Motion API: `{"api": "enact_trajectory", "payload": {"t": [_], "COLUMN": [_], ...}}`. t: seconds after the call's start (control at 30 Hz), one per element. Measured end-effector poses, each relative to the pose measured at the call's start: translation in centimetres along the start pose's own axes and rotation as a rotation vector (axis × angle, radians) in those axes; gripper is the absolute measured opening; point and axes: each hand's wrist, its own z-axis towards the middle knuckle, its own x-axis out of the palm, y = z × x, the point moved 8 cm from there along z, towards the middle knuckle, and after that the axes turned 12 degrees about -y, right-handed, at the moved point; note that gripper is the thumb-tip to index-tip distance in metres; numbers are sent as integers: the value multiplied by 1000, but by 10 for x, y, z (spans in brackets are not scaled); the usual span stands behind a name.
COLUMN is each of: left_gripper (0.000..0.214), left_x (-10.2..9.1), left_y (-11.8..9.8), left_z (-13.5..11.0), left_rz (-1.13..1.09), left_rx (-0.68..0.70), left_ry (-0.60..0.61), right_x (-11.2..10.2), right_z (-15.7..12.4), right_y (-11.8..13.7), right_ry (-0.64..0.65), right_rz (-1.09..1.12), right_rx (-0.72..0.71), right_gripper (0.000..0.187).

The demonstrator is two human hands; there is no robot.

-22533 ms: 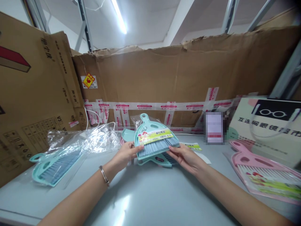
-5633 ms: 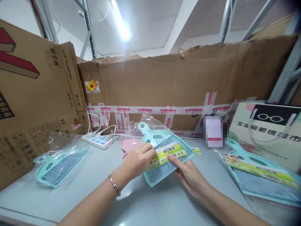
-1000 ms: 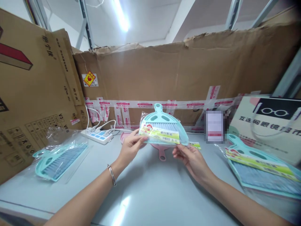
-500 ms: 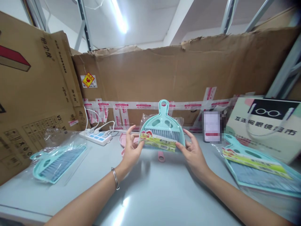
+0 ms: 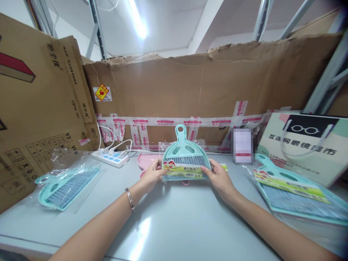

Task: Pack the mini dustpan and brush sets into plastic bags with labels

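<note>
A small teal dustpan-and-brush set (image 5: 183,155) with a green and yellow label stands upright on its wide edge on the grey table (image 5: 174,224), handle up. My left hand (image 5: 151,175) grips its left lower corner. Its right lower corner is held by my right hand (image 5: 219,177). A pink dustpan (image 5: 149,161) lies flat just behind the set, partly hidden by it.
A bagged teal set (image 5: 66,183) lies at the left, a white power strip (image 5: 110,157) behind it. Another bagged teal set (image 5: 293,190) lies at the right, before a paper bag printed with glasses (image 5: 304,145). Cardboard walls (image 5: 206,90) enclose the back and left.
The set has come down from in front of me and its lower edge now rests on the table. Both hands have closed on its lower corners.
</note>
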Motion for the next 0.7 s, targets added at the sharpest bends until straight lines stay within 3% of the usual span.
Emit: {"api": "enact_trajectory", "payload": {"t": [0.33,0.43,0.53,0.63,0.7], "left_gripper": [36,38,42,42,41], "left_x": [-1,5,17,24,22], "left_y": [2,-3,-10,-19,-24], "left_z": [2,-3,-14,-23,-24], "left_rz": [10,-44,-98,-106,-98], "left_rx": [14,12,-5,-7,18], "left_ry": [16,78,179,223,195], "right_x": [-1,-1,-5,-34,-80], "right_z": [1,-1,0,5,8], "right_y": [-1,5,19,54,75], "right_ry": [40,12,-9,-126,-308], "right_rz": [-98,-212,-306,-341,-322], "right_rx": [-94,-168,-130,-160,-150], "right_gripper": [31,33,40,41,38]}}
